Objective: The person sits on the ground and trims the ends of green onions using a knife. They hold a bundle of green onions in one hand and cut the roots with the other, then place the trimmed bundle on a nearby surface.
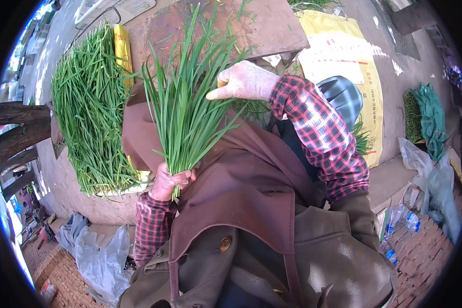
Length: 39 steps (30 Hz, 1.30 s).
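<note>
A bunch of long flat green leaves, which look like garlic chives (181, 127), fans upward over my lap. My left hand (169, 181) is closed around its lower stems, with short ends showing below the fist. Against the right side of the leaves is my right hand (246, 81), its thumb apart from the curled fingers and nothing visible between them. The leaves and the hand itself hide part of that contact. A brown apron (235, 181) covers my lap beneath the bunch. To the left lies a large heap of similar green leaves (94, 115).
Loose leaf scraps litter a low board (269, 34) in front of me. Yellow printed sacking (369, 96) lies to the right. Clear plastic sheeting (104, 250) sits at lower left, and plastic bottles (412, 221) at lower right. A white plastic crate (133, 9) stands at the top.
</note>
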Each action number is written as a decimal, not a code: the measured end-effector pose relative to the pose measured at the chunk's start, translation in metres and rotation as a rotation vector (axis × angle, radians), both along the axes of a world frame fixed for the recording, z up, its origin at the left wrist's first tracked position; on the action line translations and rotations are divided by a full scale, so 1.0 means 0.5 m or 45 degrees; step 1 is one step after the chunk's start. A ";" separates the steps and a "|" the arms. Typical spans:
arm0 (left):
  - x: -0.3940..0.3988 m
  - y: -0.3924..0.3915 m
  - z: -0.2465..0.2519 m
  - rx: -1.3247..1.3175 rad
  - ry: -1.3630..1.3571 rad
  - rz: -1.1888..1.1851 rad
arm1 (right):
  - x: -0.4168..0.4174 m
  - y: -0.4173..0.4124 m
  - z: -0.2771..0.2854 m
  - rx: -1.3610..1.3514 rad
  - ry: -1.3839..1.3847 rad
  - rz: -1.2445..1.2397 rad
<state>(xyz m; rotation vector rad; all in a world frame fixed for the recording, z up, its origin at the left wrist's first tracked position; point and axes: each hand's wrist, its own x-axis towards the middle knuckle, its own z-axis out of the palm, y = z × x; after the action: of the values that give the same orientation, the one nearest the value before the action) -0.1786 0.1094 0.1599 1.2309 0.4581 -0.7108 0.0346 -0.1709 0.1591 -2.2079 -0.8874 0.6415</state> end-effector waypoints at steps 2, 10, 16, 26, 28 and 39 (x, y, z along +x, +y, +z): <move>0.000 0.000 -0.001 -0.007 0.007 0.000 | -0.016 0.001 -0.008 0.074 -0.018 -0.002; -0.007 0.001 -0.006 -0.114 -0.014 0.072 | -0.052 0.006 -0.044 0.612 0.047 -0.515; -0.025 0.030 -0.015 -0.056 -0.029 0.044 | 0.004 -0.072 0.004 0.477 0.005 -0.905; -0.046 0.057 -0.006 0.115 0.030 -0.022 | -0.023 -0.013 0.022 0.312 -0.310 -0.355; -0.048 0.061 -0.005 0.123 0.053 -0.043 | -0.028 -0.002 0.018 0.204 -0.313 -0.289; -0.043 0.051 -0.003 0.056 0.141 -0.076 | -0.082 0.044 -0.016 0.313 -0.197 -0.238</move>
<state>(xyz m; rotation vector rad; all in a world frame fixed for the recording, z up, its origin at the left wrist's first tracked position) -0.2003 0.1350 0.1585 1.2547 0.5320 -0.8265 -0.0063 -0.1489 0.1513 -2.1040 -0.7783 0.2610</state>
